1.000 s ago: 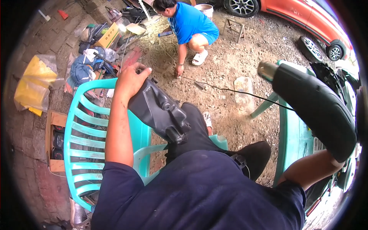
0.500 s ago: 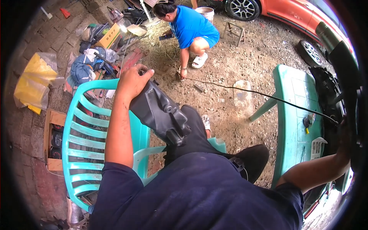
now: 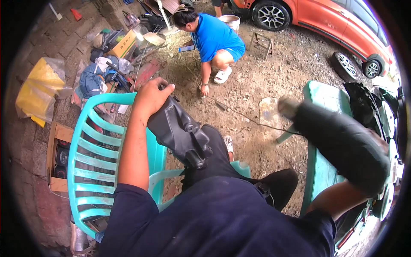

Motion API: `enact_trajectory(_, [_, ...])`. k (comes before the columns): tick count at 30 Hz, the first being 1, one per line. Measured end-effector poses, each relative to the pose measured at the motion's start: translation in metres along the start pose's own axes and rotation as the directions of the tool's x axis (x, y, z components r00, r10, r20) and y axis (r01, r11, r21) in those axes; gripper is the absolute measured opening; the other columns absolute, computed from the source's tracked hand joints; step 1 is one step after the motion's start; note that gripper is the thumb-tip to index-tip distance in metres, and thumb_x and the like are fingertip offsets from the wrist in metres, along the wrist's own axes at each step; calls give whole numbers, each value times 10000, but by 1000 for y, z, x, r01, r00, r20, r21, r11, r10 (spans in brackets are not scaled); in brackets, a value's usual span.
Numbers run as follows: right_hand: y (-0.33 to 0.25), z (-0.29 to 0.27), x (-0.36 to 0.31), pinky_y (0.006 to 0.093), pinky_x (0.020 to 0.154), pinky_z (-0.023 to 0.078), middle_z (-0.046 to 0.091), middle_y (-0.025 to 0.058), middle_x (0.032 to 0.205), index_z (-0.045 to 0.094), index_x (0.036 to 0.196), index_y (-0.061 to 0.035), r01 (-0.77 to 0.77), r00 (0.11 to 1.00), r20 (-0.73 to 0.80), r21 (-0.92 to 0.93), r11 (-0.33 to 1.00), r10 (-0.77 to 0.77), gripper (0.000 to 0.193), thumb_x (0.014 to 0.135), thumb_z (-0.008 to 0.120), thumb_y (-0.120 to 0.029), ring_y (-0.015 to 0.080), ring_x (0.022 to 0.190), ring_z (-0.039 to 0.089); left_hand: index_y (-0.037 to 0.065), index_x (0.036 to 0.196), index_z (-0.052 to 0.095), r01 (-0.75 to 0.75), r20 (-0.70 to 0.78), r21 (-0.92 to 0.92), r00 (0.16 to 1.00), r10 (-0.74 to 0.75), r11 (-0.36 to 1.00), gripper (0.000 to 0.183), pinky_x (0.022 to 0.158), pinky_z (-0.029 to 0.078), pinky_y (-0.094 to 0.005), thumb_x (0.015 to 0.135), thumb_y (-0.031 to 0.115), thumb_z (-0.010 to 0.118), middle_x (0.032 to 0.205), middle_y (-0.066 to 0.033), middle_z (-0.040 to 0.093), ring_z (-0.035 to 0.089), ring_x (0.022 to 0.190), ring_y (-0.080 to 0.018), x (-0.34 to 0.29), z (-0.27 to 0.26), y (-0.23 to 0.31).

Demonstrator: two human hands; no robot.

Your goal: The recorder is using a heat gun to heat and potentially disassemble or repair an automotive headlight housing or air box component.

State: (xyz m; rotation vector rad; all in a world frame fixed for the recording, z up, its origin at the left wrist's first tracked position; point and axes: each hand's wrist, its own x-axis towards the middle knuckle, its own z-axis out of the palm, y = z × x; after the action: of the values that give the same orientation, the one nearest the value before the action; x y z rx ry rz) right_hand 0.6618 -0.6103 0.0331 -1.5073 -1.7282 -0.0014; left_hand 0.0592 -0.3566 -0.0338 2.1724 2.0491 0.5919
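Note:
My left hand (image 3: 152,97) is closed over the upper end of a black moulded plastic tank (image 3: 182,132), which slants down onto my thigh above a green plastic chair (image 3: 96,156). On the right, my right hand (image 3: 378,140), mostly hidden, grips a black heat gun (image 3: 336,139). Its thick round body looks blurred, and its nozzle points to the upper left, clear of the tank. A dark cord (image 3: 252,121) runs across the ground between the heat gun and the hand of a crouching person.
The person in blue (image 3: 218,38) crouches ahead, holding a phone (image 3: 186,49). A green table (image 3: 319,171) stands at my right beside dark car parts (image 3: 361,100). Beyond are a loose wheel (image 3: 344,66) and an orange car (image 3: 325,17). Cloths and boxes (image 3: 124,43) lie at far left.
My right hand has swung the heat gun leftward and down from the right rim, over the table's edge. The cord shifted with it. My left hand and the tank have barely moved.

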Motion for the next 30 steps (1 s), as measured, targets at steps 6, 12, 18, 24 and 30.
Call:
enact_trajectory(6, [-102, 76, 74, 408, 861, 583, 768, 175, 987, 794, 1110, 28, 199, 894, 368, 184, 963, -255, 528, 676, 855, -267, 338, 916, 758, 75, 1169, 815, 45, -4, 5, 999, -44, 999, 472, 1056, 553, -492, 979, 502, 744, 1206, -254, 784, 730, 1187, -435, -9, -8, 4])
enact_trajectory(12, [-80, 107, 88, 449, 765, 619, 781, 195, 938, 794, 1104, 1, 230, 643, 587, 464, 856, -491, 617, 561, 831, -290, 423, 852, 777, 79, 1177, 814, 68, -1, -8, 998, -68, 998, 482, 1054, 553, -491, 976, 510, 739, 1204, -256, 783, 728, 1193, -438, -12, -9, 2])
enact_trajectory(18, [-75, 111, 84, 455, 768, 621, 786, 184, 956, 795, 1125, -15, 236, 663, 569, 457, 858, -486, 655, 528, 831, -282, 417, 872, 780, 78, 1180, 816, 98, 7, -26, 995, -98, 995, 488, 1057, 550, -492, 976, 514, 734, 1209, -257, 782, 728, 1193, -437, -10, -6, 1])
enact_trajectory(24, [-82, 109, 85, 451, 780, 631, 794, 181, 974, 802, 1137, -33, 235, 663, 608, 386, 892, -438, 659, 526, 839, -278, 406, 882, 786, 84, 1177, 818, 88, 9, -13, 996, -88, 996, 483, 1057, 550, -489, 976, 516, 735, 1215, -252, 784, 728, 1195, -435, -10, -7, 2])
enact_trajectory(30, [-83, 109, 83, 448, 784, 634, 793, 187, 969, 802, 1130, -32, 227, 672, 603, 385, 894, -431, 650, 528, 845, -273, 400, 881, 792, 89, 1172, 820, 47, -5, 8, 999, -47, 999, 483, 1050, 554, -494, 977, 521, 732, 1201, -252, 788, 735, 1183, -435, -8, -3, -7])
